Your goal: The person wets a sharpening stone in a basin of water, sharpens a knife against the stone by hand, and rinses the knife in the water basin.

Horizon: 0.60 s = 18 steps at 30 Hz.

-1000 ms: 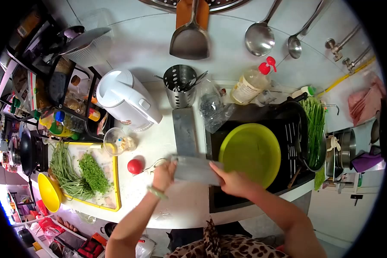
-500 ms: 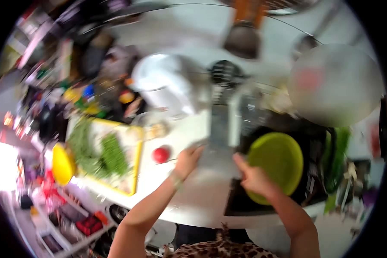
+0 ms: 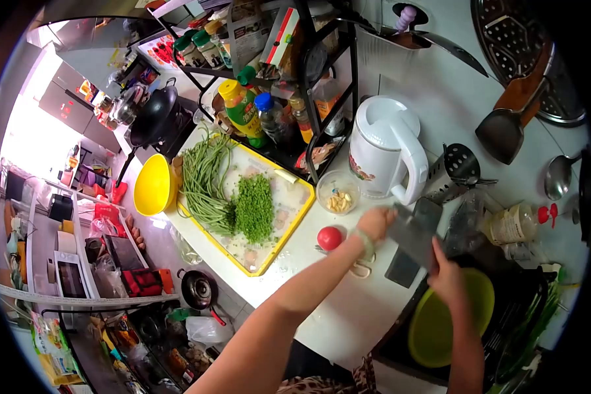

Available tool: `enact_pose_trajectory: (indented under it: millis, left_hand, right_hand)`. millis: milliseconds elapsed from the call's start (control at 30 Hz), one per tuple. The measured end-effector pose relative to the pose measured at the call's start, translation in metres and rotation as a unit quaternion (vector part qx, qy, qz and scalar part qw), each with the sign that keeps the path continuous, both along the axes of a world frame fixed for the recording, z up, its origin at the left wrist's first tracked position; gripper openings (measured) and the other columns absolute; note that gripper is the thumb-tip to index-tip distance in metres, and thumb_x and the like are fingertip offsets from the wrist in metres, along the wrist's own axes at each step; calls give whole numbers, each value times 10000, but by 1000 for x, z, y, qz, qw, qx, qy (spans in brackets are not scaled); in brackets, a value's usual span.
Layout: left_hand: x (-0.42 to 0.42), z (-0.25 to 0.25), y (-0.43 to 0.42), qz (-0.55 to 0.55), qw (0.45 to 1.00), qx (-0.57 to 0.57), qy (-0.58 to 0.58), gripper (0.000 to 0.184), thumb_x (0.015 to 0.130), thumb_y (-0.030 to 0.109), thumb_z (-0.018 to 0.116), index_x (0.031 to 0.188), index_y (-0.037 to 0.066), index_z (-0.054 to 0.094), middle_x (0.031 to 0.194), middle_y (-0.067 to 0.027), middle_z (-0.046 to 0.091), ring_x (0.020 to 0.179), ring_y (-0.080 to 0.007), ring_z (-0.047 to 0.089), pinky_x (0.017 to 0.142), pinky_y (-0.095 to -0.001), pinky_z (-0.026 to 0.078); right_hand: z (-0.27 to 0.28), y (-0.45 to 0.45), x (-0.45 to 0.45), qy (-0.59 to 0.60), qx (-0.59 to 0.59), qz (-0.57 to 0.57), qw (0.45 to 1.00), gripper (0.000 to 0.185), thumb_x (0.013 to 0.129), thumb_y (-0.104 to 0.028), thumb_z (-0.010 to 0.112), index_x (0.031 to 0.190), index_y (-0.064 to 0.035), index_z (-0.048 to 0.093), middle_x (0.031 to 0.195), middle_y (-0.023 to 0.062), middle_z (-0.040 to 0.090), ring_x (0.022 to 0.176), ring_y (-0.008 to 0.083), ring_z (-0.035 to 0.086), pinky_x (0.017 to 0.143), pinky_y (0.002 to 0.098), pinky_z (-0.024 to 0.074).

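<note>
A broad grey cleaver (image 3: 410,240) lies across a long dark grey whetstone (image 3: 402,272) on the white counter. My right hand (image 3: 448,282) is closed at the blade's near end, where the handle is hidden in my grip. At the far end, my left hand (image 3: 375,223) has its fingers closed against the blade's edge. A red tomato (image 3: 330,238) sits left of my left wrist. Beyond it stands a clear bowl (image 3: 339,191) of peeled garlic cloves. The green basin (image 3: 433,328) is in the dark sink, below my right hand.
A yellow-rimmed cutting board (image 3: 289,233) holds long beans (image 3: 207,177) and a chopped green heap (image 3: 253,209). The yellow bowl (image 3: 155,186) is at its left. A white kettle (image 3: 382,151), a perforated utensil holder (image 3: 454,169) and a bottle rack (image 3: 312,85) stand behind.
The view has turned leftward and sharpened, so the board, rack and kettle show plainly. The cleaver now lies slanted across the whetstone, with both hands at it.
</note>
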<state>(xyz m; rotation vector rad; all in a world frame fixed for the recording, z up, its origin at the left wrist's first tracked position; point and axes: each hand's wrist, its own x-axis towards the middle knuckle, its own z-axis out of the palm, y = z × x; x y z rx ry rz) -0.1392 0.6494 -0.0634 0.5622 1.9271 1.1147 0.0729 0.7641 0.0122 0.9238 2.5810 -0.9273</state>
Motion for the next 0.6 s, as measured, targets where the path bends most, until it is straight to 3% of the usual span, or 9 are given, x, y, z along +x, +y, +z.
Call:
enact_pose_trajectory:
  millis: [133,167,267,300,367,433,533,567,600]
  left_hand:
    - [25,20,-30,-39,999,-26,8,410,905,379,486,827,-12,583,492,-84,489,423,-156,510,453,-330,423]
    - [55,-8,-52,-2,982,92,162,408,899,382,498,801,-3,591,487,-90,499,403,-174,520,452,-333,432]
    - [79,33,-76,-27,998,-51,18,379,899,361,479,856,6,603,638,-183,574,585,-344,559,629,-425,441]
    - [67,38,-65,-14,999,-50,7,374,899,356,478,841,8,601,621,-177,569,580,-344,557,622,-426,439]
    - [29,-10,-26,-3,982,59,178,429,907,392,477,802,-11,581,489,-105,506,375,-182,498,441,-332,426]
    - [-10,-4,8,-6,999,3,40,426,910,397,457,846,-6,582,485,-101,508,377,-195,499,454,-344,426]
    - [24,28,-28,-11,1000,-20,-8,438,910,405,447,854,-6,586,473,-90,494,385,-194,504,467,-352,433]
    - [45,30,-51,-23,998,17,48,430,912,392,452,815,-3,592,462,-83,479,381,-184,503,467,-350,443]
    - [64,47,-69,-46,995,-70,48,364,887,337,490,855,-3,617,695,-205,590,654,-319,590,643,-416,458]
  right_hand:
    - [1,-22,31,8,-83,-17,996,741,742,-25,541,1400,-233,273,829,246,599,744,359,609,686,392,467]
    - [0,-37,50,11,-63,5,998,739,741,-30,540,1400,-232,276,851,260,600,783,374,611,713,407,465]
    - [11,-53,65,-43,-25,40,998,747,733,-29,544,1402,-223,274,802,272,595,776,394,610,716,423,466]
    - [0,-44,62,-7,-34,36,999,749,730,-25,543,1402,-217,274,781,257,599,753,387,611,694,421,467]
    - [-8,-10,22,3,-5,0,1000,765,722,-17,554,1402,-223,272,757,226,603,705,365,610,646,420,462]
    - [-9,10,-5,35,15,25,999,771,720,-14,561,1399,-237,271,770,215,605,671,349,605,619,419,457]
    - [-1,-12,27,-25,-50,2,998,784,723,-20,560,1408,-249,254,785,209,614,740,351,612,660,412,463]
    - [0,-29,46,-37,-51,17,998,784,726,-21,555,1410,-254,250,793,214,616,765,355,614,675,417,463]
    - [-2,-48,67,0,-15,53,998,779,728,-24,553,1409,-253,252,798,222,612,772,358,614,689,416,462]
